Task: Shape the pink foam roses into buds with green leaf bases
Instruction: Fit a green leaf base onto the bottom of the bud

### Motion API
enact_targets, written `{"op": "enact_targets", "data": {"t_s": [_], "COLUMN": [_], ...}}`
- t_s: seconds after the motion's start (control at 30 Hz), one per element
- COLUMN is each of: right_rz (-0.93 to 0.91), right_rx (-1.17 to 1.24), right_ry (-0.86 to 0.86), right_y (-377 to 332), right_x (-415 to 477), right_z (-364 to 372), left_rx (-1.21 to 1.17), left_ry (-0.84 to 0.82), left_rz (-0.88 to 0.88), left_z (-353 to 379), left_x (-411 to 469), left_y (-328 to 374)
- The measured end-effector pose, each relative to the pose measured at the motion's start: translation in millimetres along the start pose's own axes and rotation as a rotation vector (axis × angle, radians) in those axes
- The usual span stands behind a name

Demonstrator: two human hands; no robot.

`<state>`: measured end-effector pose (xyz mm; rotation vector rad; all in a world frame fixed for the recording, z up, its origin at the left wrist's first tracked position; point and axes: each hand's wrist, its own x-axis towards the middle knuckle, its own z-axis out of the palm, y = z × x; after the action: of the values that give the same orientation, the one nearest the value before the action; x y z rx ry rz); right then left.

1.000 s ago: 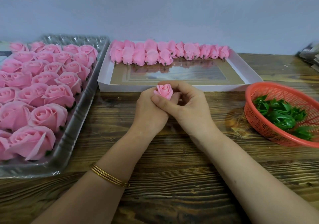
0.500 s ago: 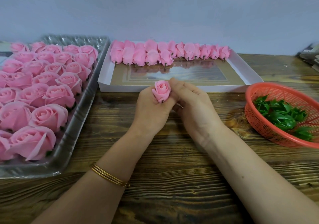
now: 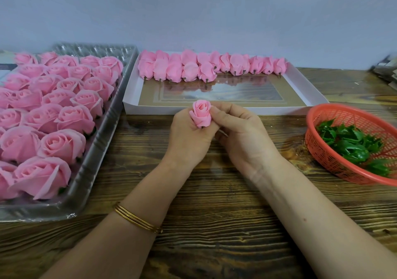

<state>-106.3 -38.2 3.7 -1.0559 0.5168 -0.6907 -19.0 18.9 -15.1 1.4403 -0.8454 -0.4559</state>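
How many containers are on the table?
3: a clear plastic tray of open roses on the left, a white box holding buds at the back, a red basket of green leaves on the right. Others may sit beyond the edges.

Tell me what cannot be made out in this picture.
Head view only.
1. Base of the held rose: covered by the left hand and right hand; any leaf unseen.
2. Clear tray: cut by left edge.
3. Orange basket: cut by right edge, blurred.
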Motion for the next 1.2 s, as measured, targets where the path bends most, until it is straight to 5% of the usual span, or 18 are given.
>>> {"op": "enact_targets", "data": {"t_s": [0.3,0.63,1.2], "right_rz": [0.019,-0.122,-0.098], "right_rx": [-0.008,-0.209,-0.311], "right_ry": [0.105,-0.164,-0.266], "right_y": [-13.4,-19.5,-11.8], "right_x": [3.9,-1.5,-0.5], "right_z": [-5.9,-13.8,-18.1], "left_rx": [-0.069,-0.067,-0.133], "left_ry": [-0.111,-0.289,-0.333], "left_rz": [0.056,0.061,-0.009], "left_z": [2.6,4.7,3.3], "left_x": [-2.2,-4.0,-7.5], "left_y": [1.8,0.1,6.0]}}
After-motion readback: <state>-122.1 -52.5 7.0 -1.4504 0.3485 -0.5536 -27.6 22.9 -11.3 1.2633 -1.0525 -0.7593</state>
